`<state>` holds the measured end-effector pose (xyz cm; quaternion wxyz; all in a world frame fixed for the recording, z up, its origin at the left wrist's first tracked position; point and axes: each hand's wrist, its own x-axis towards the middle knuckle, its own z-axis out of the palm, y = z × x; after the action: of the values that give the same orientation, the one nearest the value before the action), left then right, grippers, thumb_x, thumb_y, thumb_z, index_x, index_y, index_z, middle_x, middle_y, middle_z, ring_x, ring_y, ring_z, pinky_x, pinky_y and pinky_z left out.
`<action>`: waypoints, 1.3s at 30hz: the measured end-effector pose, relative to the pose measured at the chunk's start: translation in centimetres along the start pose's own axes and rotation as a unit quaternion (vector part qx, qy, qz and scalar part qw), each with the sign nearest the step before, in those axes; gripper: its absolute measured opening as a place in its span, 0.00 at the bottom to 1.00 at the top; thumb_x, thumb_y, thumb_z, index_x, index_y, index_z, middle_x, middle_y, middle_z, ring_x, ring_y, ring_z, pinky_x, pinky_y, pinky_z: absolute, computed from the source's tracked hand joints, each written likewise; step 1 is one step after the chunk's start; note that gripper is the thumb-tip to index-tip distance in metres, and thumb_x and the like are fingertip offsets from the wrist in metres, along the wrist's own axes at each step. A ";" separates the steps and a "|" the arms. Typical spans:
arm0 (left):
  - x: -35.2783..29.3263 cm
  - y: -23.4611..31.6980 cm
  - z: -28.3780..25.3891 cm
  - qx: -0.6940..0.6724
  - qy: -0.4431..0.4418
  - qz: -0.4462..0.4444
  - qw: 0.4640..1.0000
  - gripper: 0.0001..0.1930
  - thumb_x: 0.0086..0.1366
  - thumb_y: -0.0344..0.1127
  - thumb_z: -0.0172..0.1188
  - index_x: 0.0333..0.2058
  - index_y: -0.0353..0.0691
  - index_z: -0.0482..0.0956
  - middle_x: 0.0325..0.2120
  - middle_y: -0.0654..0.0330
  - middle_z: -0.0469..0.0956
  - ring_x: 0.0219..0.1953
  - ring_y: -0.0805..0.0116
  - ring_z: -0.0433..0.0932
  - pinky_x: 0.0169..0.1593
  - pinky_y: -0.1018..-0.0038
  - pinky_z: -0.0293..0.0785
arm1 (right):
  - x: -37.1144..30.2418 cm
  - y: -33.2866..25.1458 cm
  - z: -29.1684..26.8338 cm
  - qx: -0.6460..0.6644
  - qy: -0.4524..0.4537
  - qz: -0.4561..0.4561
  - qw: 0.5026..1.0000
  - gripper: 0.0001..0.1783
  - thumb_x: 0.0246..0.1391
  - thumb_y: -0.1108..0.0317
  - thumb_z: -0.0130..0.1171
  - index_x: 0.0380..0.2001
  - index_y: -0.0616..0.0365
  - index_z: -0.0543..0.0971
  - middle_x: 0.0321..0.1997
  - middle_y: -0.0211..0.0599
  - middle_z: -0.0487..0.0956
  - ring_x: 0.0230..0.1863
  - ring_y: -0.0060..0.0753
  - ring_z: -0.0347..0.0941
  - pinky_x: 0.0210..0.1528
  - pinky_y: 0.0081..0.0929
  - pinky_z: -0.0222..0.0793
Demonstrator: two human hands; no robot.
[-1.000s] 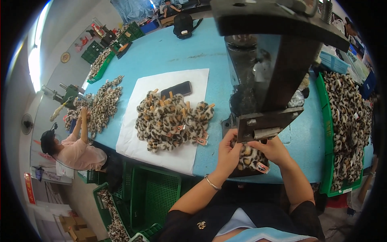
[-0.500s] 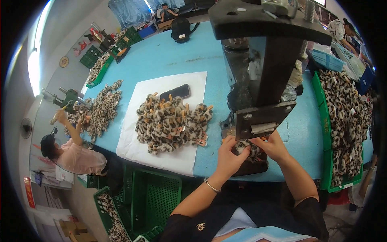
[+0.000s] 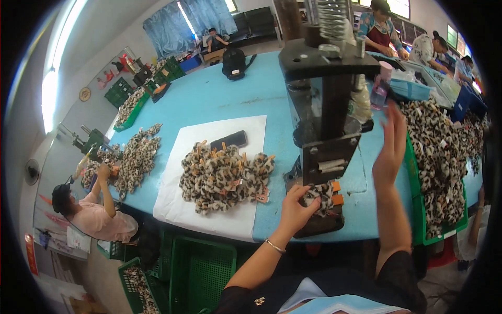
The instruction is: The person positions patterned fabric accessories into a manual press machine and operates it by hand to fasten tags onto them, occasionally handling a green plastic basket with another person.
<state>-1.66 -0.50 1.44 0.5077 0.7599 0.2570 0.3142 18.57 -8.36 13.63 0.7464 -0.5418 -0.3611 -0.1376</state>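
ok, left hand [image 3: 299, 206] pinches leopard-print plush [image 3: 321, 194], fingers [image 3: 298, 190] best clear of press plate [image 3: 340, 152] at one o'clock; right hand [image 3: 390, 144] looks uncurled.

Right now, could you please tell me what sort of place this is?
Probably a workshop: a press on the blue table, a green crate heaped with spotted furry pieces, and a person at another machine.

1. A plush-goods workshop.
2. Spring-loaded press [image 3: 333, 107] on a broad blue worktable [image 3: 235, 104].
3. Green plastic crate [image 3: 415, 212] heaped with leopard-print plush pieces [image 3: 438, 172].
4. Co-worker [image 3: 107, 215] at a second, green press [image 3: 94, 141].
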 end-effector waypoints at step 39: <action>1.5 -0.3 3.0 -0.214 0.105 -0.087 0.967 0.19 0.60 0.49 0.55 0.39 0.39 0.68 0.32 0.53 0.72 0.37 0.60 0.73 0.38 0.66 0.71 | -9.2 6.4 -0.4 0.013 -0.443 0.426 0.788 0.18 0.56 0.59 0.56 0.39 0.65 0.74 0.44 0.38 0.76 0.43 0.35 0.74 0.43 0.30 0.69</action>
<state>1.52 -1.16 0.60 0.6543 0.5707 0.3008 0.3947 16.09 -8.01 2.68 0.4942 -0.6322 -0.3867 0.4545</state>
